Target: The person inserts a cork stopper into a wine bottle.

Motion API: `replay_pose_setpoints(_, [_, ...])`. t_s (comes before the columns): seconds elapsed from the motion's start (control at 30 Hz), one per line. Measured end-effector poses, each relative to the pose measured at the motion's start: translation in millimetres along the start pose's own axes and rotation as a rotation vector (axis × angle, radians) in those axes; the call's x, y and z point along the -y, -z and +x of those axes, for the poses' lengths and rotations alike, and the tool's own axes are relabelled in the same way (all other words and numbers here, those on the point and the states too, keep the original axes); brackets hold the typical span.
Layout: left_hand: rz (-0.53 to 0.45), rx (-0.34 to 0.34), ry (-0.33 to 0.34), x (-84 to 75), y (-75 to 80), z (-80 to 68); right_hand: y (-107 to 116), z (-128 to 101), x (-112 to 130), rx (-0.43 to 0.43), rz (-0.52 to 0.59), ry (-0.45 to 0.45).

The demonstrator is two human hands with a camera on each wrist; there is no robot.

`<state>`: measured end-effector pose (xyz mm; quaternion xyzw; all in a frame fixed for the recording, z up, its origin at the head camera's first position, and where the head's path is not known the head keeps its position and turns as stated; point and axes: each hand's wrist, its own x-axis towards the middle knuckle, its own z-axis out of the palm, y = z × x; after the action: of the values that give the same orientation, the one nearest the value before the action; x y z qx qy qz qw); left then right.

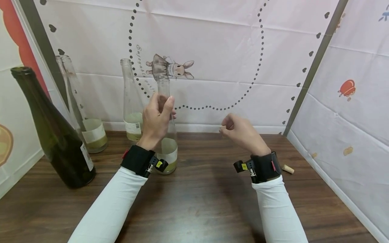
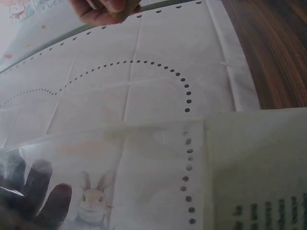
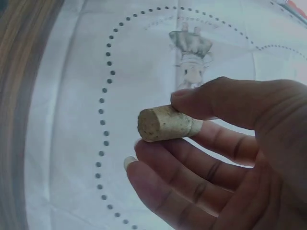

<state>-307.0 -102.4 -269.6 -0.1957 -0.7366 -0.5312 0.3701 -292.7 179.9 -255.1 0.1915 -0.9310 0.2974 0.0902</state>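
Note:
My left hand (image 1: 155,123) holds a clear glass bottle (image 1: 169,148) round its upper part, with the fingers behind the glass. The bottle stands upright on the table, pale label facing forward and a yellowish band near its base. Through the glass in the left wrist view, the left fingers (image 2: 55,206) show dark. To the right, above the table, my right hand (image 1: 241,133) pinches a cork (image 3: 165,123) between thumb and fingers. One end of the cork points away from the palm. The cork and the bottle's mouth are well apart.
A dark green bottle (image 1: 56,135) stands at the left. Behind it are two more clear bottles (image 1: 95,133) with pale labels, one nearer the left hand. Another cork (image 1: 288,169) lies on the wooden table (image 1: 194,209) beside the right wrist. Printed cloth walls (image 1: 212,44) enclose the table's back and sides.

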Motion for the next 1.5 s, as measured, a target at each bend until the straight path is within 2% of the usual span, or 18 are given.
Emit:
replay_pose_setpoints(0.2, [-0.038,0.022,-0.048,-6.3,-6.9,-2.3,5,-5,13,-0.088,0.028,0.044])
replay_pose_setpoints(0.4, [-0.088,0.066,-0.066,-15.9,-14.6,-8.8,11,-12,30,-0.257,0.059,0.148])
replay_pose_setpoints(0.57, [-0.144,0.11,-0.06,-23.8,-20.6,-15.3,12,-13,46,-0.384,0.14,0.248])
replay_pose_setpoints(0.7, [-0.178,0.137,-0.085,-30.7,-24.9,-20.2,11,-12,57,-0.489,0.197,0.328])
replay_pose_setpoints(0.87, [-0.224,0.18,-0.118,-42.6,-29.7,-25.6,13,-14,69,-0.587,0.249,0.364])
replay_pose_setpoints(1.1, [-0.268,0.228,-0.139,-55.4,-35.0,-32.8,15,-20,81,-0.67,0.337,0.417])
replay_pose_setpoints(1.37, [-0.294,0.276,-0.137,-63.5,-43.3,-40.6,18,-27,91,-0.699,0.444,0.514])
replay_pose_setpoints(1.5, [-0.307,0.288,-0.149,-65.3,-46.9,-43.9,18,-31,95,-0.712,0.456,0.571])
